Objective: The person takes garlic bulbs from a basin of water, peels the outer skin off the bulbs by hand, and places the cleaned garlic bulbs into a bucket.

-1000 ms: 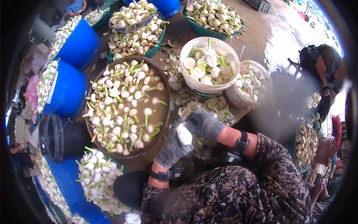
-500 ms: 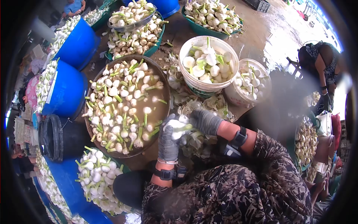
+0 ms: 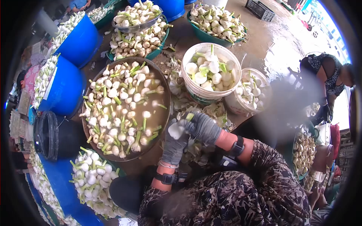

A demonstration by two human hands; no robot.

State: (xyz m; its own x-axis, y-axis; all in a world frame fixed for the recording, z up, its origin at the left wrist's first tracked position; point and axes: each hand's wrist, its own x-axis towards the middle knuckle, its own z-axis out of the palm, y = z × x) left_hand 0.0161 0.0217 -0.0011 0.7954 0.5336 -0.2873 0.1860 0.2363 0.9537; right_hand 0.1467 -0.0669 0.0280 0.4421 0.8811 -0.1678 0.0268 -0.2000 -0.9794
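Observation:
Both hands wear grey gloves and meet in front of my lap. A white garlic bulb (image 3: 175, 130) is in the closed fingers of my left hand (image 3: 174, 145). My right hand (image 3: 204, 128) is closed at the bulb's green stem (image 3: 189, 116), touching the left fingers. To the left is a wide round tub (image 3: 168, 109) of brownish water with many bulbs. Beyond the hands stands a white bucket (image 3: 194, 90) of peeled bulbs, and a second bucket (image 3: 239, 104) with bulbs is beside it. Peeled skins (image 3: 217, 113) lie beneath the hands.
Blue tubs (image 3: 66, 90) heaped with garlic line the left, near a black bucket (image 3: 60, 135). Green basins (image 3: 203, 35) of bulbs stand at the back. White bulbs (image 3: 94, 177) are piled at lower left. A person (image 3: 328, 73) bends over at the right.
The bulb has turned between my hands, its stem now pointing up and right. My right hand has shifted slightly and closed near the stem. The whole view has tilted a little.

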